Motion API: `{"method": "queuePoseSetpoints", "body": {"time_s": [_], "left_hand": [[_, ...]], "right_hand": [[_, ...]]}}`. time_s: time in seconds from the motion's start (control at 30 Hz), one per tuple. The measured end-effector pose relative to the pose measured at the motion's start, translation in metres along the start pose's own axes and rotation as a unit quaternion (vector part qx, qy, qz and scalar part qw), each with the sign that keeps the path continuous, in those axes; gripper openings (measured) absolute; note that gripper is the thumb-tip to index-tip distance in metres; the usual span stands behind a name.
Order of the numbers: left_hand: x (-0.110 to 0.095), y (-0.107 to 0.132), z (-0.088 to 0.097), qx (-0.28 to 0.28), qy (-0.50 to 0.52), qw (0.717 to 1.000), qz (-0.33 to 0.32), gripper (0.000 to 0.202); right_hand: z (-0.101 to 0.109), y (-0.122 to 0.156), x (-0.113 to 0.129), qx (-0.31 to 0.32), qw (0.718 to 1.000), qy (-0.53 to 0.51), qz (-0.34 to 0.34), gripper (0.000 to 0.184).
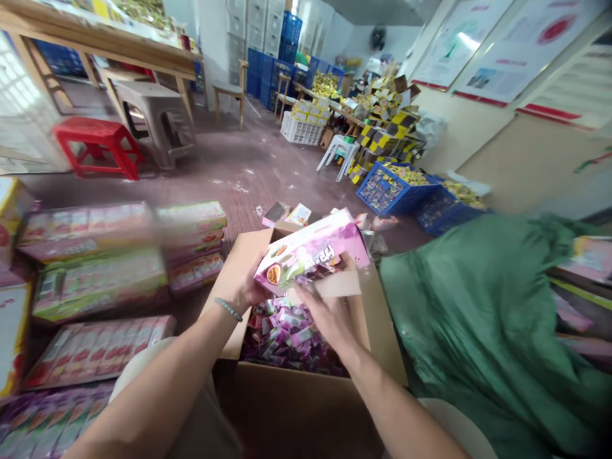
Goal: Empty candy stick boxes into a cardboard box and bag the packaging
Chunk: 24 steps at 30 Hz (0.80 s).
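A pink and white printed box (pixel 313 245) with passion fruit pictures is held tilted above a large open cardboard carton (pixel 382 319). My left hand (pixel 255 284), with a beaded bracelet at the wrist, grips the left end of this box. On its near lower side, my right hand (pixel 327 312) has its fingers closed against the box, beside a pale open flap (pixel 342 285). Dark wrapped pieces seem to show at the opening, but blur hides the detail. Below both hands, many small purple packets (pixel 296 331) lie loose inside the carton.
Stacked packaged boxes (pixel 100 290) stand at the left. A green cloth sack (pixel 459 299) bulges close on the right. Beyond are a red stool (pixel 98 143), a grey stool (pixel 157 115), a white stool (pixel 339 153) and filled blue crates (pixel 392 188).
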<state>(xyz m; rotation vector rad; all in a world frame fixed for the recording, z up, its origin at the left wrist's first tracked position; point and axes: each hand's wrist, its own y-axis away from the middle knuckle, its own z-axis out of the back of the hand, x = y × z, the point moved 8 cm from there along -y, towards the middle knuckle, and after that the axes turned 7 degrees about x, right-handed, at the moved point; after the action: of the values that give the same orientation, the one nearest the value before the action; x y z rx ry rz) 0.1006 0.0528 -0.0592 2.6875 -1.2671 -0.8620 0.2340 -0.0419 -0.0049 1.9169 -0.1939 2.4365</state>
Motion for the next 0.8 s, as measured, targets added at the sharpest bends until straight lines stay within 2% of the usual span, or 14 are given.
{"method": "queuePoseSetpoints", "body": {"time_s": [0.07, 0.17, 0.23, 0.3, 0.33, 0.4, 0.47, 0.5, 0.53, 0.6, 0.63, 0.7, 0.73, 0.8], "left_hand": [[0.001, 0.000, 0.003, -0.037, -0.048, 0.998, -0.007, 0.060], [-0.011, 0.011, 0.013, -0.133, -0.144, 0.981, -0.014, 0.073], [-0.026, 0.023, 0.019, -0.200, -0.198, 0.959, -0.037, 0.068], [-0.042, 0.034, 0.019, -0.231, -0.222, 0.945, -0.070, 0.057], [-0.048, 0.038, 0.017, -0.233, -0.220, 0.943, -0.083, 0.053], [-0.058, 0.045, 0.016, -0.241, -0.198, 0.945, -0.100, 0.050], [-0.069, 0.050, 0.018, -0.262, -0.176, 0.941, -0.124, 0.048], [-0.074, 0.054, 0.020, -0.277, -0.172, 0.934, -0.143, 0.048], [-0.080, 0.057, 0.022, -0.292, -0.172, 0.926, -0.163, 0.047], [-0.088, 0.061, 0.026, -0.314, -0.178, 0.912, -0.195, 0.047], [-0.090, 0.063, 0.029, -0.322, -0.180, 0.907, -0.202, 0.047], [-0.090, 0.066, 0.037, -0.332, -0.183, 0.904, -0.199, 0.047], [-0.090, 0.068, 0.041, -0.334, -0.182, 0.905, -0.193, 0.048], [-0.089, 0.072, 0.048, -0.329, -0.181, 0.909, -0.182, 0.049]], "right_hand": [[-0.001, -0.017, -0.012, -0.076, 0.994, -0.056, -0.045, 0.035], [0.014, -0.051, -0.028, -0.110, 0.984, -0.114, -0.084, 0.023], [0.044, -0.076, -0.030, -0.109, 0.980, -0.130, -0.103, 0.017], [0.090, -0.099, -0.025, -0.122, 0.975, -0.140, -0.119, 0.016], [0.115, -0.110, -0.022, -0.128, 0.974, -0.140, -0.124, 0.021], [0.160, -0.133, -0.017, -0.142, 0.974, -0.130, -0.119, 0.047], [0.178, -0.151, -0.019, -0.144, 0.982, -0.041, -0.112, 0.072], [0.173, -0.157, -0.025, -0.139, 0.984, 0.013, -0.106, 0.077], [0.155, -0.161, -0.032, -0.121, 0.985, 0.073, -0.095, 0.077], [0.087, -0.160, -0.054, -0.043, 0.979, 0.190, -0.056, 0.070], [0.040, -0.153, -0.066, 0.032, 0.962, 0.270, -0.016, 0.068], [-0.051, -0.126, -0.097, 0.171, 0.884, 0.432, 0.044, 0.070], [-0.085, -0.110, -0.115, 0.221, 0.845, 0.484, 0.058, 0.070], [-0.117, -0.082, -0.151, 0.270, 0.799, 0.535, 0.040, 0.068]]}}
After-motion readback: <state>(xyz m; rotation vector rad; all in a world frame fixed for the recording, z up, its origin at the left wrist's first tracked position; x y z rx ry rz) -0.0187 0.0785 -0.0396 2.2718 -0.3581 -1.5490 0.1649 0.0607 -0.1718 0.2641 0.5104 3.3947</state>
